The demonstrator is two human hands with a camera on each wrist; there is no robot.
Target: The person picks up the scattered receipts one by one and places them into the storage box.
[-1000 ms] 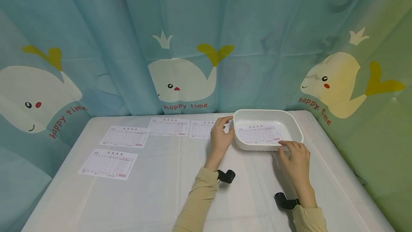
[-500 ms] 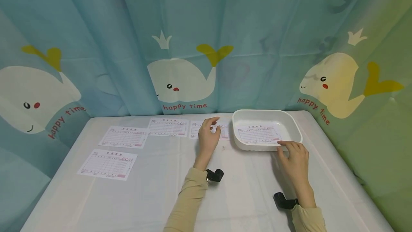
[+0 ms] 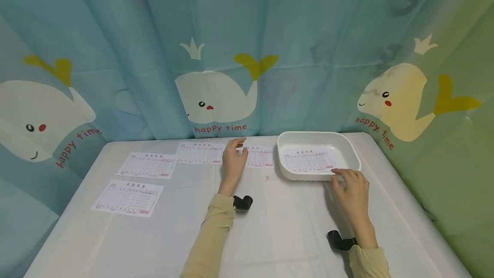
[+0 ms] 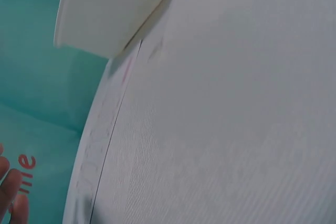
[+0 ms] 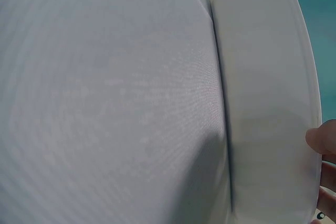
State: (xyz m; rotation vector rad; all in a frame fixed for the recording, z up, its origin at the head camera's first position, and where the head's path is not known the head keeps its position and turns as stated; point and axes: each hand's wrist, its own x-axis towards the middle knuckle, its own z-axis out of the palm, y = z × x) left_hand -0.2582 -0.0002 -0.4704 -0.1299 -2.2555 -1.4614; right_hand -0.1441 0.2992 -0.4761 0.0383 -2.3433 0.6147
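My right hand point(image 3: 354, 191) pinches the near rim of a white plastic tray point(image 3: 349, 158), its thumb point(image 5: 321, 139) on the outer wall and the fingers over the inside. In the tray lies a printed form slip point(image 3: 308, 161) with a small pink patch. Over the back of the table my left hand point(image 3: 233, 164) hovers with loosely bent fingers, nothing between them. It overlaps the gap between two more form slips, one to its right point(image 3: 260, 157) and one to its left point(image 3: 198, 152). In the left wrist view, just the fingertips point(image 4: 11, 187) show at the edge.
Further left on the white-covered table point(image 3: 278, 231) lie two more slips, one behind point(image 3: 147, 165) and one in front point(image 3: 128, 197). A blue-green curtain point(image 3: 301, 46) with whale prints rises behind the table edge. Each wrist wears a black camera mount.
My left hand has moved left from beside the tray, past the nearest slip on the table. The right hand stays at the tray's near rim, and the slips lie as before.
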